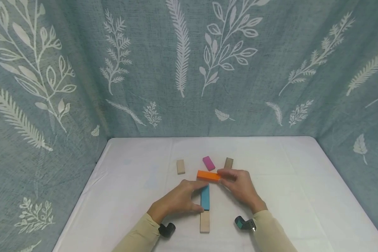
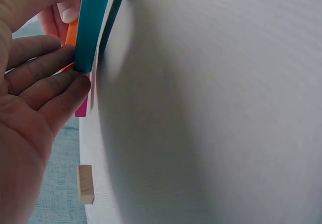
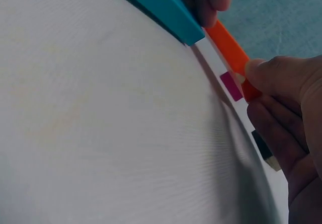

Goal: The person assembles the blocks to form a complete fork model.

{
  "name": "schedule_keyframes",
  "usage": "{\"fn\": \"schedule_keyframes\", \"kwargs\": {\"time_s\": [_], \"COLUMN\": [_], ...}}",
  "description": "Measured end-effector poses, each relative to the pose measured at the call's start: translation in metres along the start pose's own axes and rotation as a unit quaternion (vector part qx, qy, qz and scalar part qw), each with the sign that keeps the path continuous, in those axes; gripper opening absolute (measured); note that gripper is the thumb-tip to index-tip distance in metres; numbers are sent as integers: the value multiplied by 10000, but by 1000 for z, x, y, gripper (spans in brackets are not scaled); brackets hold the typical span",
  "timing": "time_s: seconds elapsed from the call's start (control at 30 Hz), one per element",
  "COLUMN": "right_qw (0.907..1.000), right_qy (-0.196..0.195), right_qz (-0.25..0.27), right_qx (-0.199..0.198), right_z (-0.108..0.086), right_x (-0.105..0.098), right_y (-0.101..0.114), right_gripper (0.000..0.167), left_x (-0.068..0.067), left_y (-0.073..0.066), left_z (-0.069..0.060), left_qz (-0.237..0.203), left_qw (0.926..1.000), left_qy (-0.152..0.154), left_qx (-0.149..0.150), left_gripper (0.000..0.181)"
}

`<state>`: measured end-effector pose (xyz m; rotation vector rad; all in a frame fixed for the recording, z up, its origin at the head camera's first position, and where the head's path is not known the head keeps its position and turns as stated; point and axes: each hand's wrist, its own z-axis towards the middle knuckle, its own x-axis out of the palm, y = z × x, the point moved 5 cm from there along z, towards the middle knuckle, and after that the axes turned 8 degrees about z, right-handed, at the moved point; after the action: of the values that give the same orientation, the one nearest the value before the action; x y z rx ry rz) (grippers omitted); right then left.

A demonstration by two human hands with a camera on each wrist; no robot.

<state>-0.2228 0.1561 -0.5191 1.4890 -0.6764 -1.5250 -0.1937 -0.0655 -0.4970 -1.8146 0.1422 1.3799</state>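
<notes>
My left hand (image 1: pixel 179 199) holds a blue block (image 1: pixel 205 197) by its two ends, thumb at the near end and a finger at the far end. The other left fingers (image 2: pixel 45 78) lie fairly straight beside it in the left wrist view. Between thumb and fingers, my right hand (image 1: pixel 239 185) pinches the right end of an orange block (image 1: pixel 208 175), which lies crosswise just beyond the blue one. In the right wrist view the orange block (image 3: pixel 229 48) appears raised off the table. A plain wooden block (image 1: pixel 204 221) is at the blue block's near end, by my left thumb.
Beyond the hands lie a pink block (image 1: pixel 209 163), a light wooden block (image 1: pixel 181 167) and a darker wooden block (image 1: pixel 228 163), the last partly behind my right hand. A white cloth covers the table (image 1: pixel 138 168). A patterned curtain (image 1: pixel 151 70) hangs around its back and sides.
</notes>
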Motion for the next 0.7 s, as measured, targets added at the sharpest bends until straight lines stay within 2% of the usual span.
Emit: {"fn": "schedule_keyframes", "kwargs": {"time_s": [0.23,0.47,0.7], "right_qw": [10000,9999,9998], "right_qy": [47,132,164], "right_qz": [35,66,51], "right_qx": [0,74,120], "right_z": [-1,-4,-7], "right_x": [4,5,7], "right_y": [-5,-6,-5], "right_gripper": [38,38,38], "left_x": [3,8,12], "left_y": [-1,-3,-2], "left_z": [-4,-10,-17], "left_qz": [-49,-19,-186], "left_qw": [10000,9998,9994], "left_qy": [-29,108,119], "left_qx": [37,-173,-270], "left_gripper": [83,85,86]}}
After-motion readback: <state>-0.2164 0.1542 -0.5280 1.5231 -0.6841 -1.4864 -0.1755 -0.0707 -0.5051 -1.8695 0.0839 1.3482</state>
